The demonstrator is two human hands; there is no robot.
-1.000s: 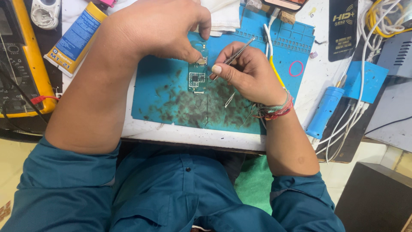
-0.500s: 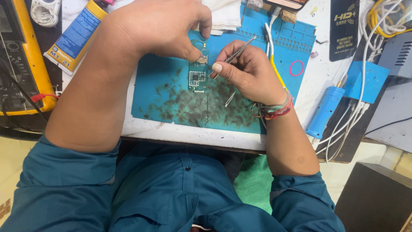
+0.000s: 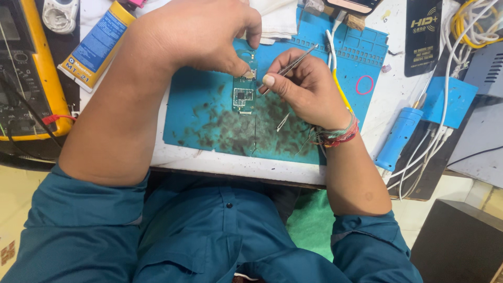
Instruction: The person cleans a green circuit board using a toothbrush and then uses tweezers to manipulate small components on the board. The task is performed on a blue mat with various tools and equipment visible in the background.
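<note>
A small green circuit board (image 3: 243, 95) lies on a blue work mat (image 3: 204, 123) stained dark near its front edge. My left hand (image 3: 201, 32) presses down on the board's upper end with the fingertips. My right hand (image 3: 306, 86) is closed around thin metal tweezers (image 3: 293, 64), whose tips point at the board's right edge. A red thread band (image 3: 338, 135) circles my right wrist. The upper part of the board is hidden under my left fingers.
A yellow-cased meter (image 3: 23, 73) sits at the far left, a yellow and blue tube (image 3: 97, 44) beside it. A blue-handled tool (image 3: 396, 138) with white cables (image 3: 419, 157) lies to the right. White cloth (image 3: 277, 18) sits behind the mat, a dark box (image 3: 461, 241) at lower right.
</note>
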